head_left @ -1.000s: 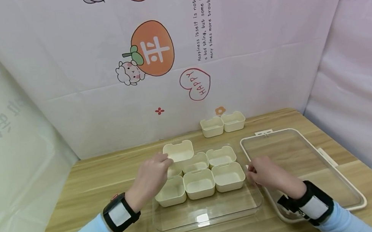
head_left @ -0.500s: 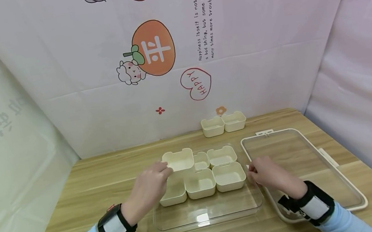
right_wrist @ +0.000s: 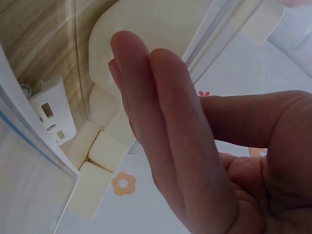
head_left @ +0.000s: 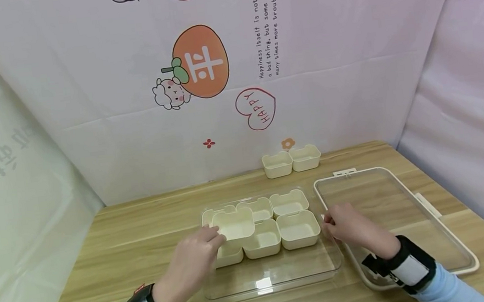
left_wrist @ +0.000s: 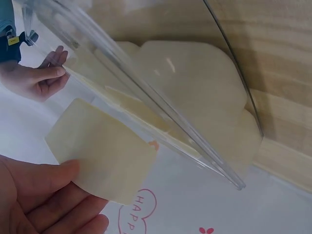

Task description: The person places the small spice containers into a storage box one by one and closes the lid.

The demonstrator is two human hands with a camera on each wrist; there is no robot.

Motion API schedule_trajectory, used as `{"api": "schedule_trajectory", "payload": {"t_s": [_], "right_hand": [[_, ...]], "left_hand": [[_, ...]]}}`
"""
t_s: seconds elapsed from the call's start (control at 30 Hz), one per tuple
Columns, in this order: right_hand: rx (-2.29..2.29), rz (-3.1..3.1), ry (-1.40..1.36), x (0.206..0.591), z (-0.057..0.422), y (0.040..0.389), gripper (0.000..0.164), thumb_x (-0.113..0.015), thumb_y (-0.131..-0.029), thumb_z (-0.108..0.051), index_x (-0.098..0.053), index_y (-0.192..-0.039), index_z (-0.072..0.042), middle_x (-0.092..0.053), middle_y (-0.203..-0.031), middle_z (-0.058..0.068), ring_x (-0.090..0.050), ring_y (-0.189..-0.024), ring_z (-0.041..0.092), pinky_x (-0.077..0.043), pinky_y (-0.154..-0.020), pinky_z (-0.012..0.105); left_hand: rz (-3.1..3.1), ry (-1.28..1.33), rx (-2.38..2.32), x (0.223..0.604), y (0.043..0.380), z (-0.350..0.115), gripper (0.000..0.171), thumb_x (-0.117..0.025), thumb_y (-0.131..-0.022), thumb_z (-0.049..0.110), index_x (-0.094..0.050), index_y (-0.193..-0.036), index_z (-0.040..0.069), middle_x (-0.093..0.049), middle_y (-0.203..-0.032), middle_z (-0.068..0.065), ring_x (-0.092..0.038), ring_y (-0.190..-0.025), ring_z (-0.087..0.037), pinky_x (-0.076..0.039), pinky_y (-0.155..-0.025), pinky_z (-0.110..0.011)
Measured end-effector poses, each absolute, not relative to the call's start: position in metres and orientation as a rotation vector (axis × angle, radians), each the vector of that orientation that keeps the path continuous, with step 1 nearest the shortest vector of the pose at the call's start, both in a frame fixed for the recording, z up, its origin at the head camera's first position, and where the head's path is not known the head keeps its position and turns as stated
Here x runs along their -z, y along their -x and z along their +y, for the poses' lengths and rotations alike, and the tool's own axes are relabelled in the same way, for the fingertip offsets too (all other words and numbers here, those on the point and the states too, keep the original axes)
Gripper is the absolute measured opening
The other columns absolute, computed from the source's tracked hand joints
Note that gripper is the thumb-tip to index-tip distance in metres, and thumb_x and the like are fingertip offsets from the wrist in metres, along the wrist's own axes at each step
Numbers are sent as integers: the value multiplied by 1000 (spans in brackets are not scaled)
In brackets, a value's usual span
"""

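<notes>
My left hand (head_left: 192,264) pinches the near-left edge of a small cream box (head_left: 237,224), its thumb (left_wrist: 68,170) against the wall. The box hangs level above the left end of a clear bin (head_left: 282,272). Several matching boxes stand in the bin in two rows; the held one partly hides the left box of the front row (head_left: 229,258). My right hand (head_left: 351,225) is at the bin's right rim, beside the lid. Its fingers (right_wrist: 180,107) are loosely bent with nothing between them; whether they touch the rim I cannot tell.
A clear lid with a cream frame (head_left: 410,211) and side clips lies on the table to the right. Two more cream boxes (head_left: 277,165) stand side by side at the back, near a printed cloth (head_left: 330,96). Cloth also hangs at both sides.
My left hand has brought the box lower and nearer to me, from over the back row to over the front row. The back-left box now shows. My right hand has stayed put.
</notes>
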State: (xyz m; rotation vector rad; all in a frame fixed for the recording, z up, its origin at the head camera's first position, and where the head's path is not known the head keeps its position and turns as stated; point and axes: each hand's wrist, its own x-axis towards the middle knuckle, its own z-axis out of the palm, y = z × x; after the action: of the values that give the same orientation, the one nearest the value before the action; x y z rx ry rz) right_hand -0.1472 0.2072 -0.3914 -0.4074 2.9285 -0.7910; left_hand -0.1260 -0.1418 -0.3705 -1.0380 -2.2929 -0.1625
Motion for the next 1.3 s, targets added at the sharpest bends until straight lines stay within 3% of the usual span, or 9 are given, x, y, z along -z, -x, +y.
{"api": "schedule_trajectory", "payload": {"t_s": [0.57,1.03,1.2,1.3], "right_hand": [[783,2934,398,390,207,148,16,-60,-83,-5,-67,-69,-4,-54,-52,-3,-49,-49,9,-41,-47,23],[797,2932,415,389,207,145,17,-60,-83,-5,-67,-67,-5,-54,-49,-4,-48,-47,8,-40,-46,23],[782,2937,431,389,207,145,17,-60,-83,-6,-67,-68,-5,-55,-49,-3,-48,-48,8,-40,-46,23],[784,2932,425,389,208,146,17,-60,-83,-6,-66,-67,-5,-54,-49,-3,-48,-48,8,-40,-46,23]], "left_hand": [[-2267,1102,143,379,97,-143,20,-66,-65,-6,-71,-77,9,-70,-82,-3,-69,-84,-18,-56,-78,-31],[-2173,1167,193,382,81,-146,28,-42,-81,1,-67,-72,9,-66,-74,0,-68,-82,-14,-55,-83,-29],[-2152,1187,185,385,76,-149,41,-29,-88,1,-65,-70,10,-65,-73,1,-68,-81,-14,-55,-81,-28],[-2138,1199,182,389,74,-150,45,-23,-87,0,-62,-68,11,-63,-72,2,-67,-80,-13,-55,-80,-28]]}}
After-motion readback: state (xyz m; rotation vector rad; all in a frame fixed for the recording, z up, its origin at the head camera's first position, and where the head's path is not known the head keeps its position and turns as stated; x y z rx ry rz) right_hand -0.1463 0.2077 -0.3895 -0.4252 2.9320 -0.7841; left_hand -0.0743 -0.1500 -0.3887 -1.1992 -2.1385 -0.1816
